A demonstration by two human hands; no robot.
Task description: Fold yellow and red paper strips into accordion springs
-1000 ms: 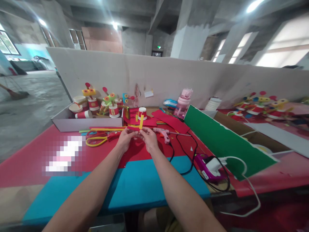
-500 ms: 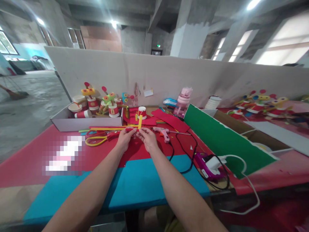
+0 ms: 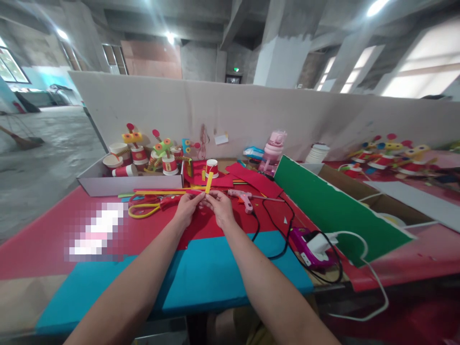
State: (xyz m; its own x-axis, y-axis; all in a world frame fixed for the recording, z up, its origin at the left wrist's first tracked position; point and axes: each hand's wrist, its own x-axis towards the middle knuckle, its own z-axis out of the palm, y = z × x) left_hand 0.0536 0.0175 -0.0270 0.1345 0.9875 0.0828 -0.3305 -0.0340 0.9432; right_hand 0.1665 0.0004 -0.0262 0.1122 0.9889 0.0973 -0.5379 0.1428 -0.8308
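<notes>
A short yellow paper strip (image 3: 209, 183) stands up between my fingertips. My left hand (image 3: 187, 207) and my right hand (image 3: 220, 206) meet at its lower end, both closed in a pinch on it. Just left of my left hand lie yellow-handled scissors (image 3: 144, 211) and a red-handled tool (image 3: 169, 202). To the right of my right hand rests a pink glue gun (image 3: 244, 199) with a black cord. Behind the strip a red and white paper cup (image 3: 212, 167) is upside down.
A white box (image 3: 131, 186) at the back left holds paper-cup figures (image 3: 169, 163). Red paper (image 3: 253, 178) lies behind the glue gun. At right are a purple power strip (image 3: 311, 249), a green-sided box (image 3: 330, 206) and a pink bottle (image 3: 275, 148). A blue sheet (image 3: 215, 268) covers the front edge.
The yellow strip tilts slightly more to the right at its top. Both hands stay pinched together in nearly the same place.
</notes>
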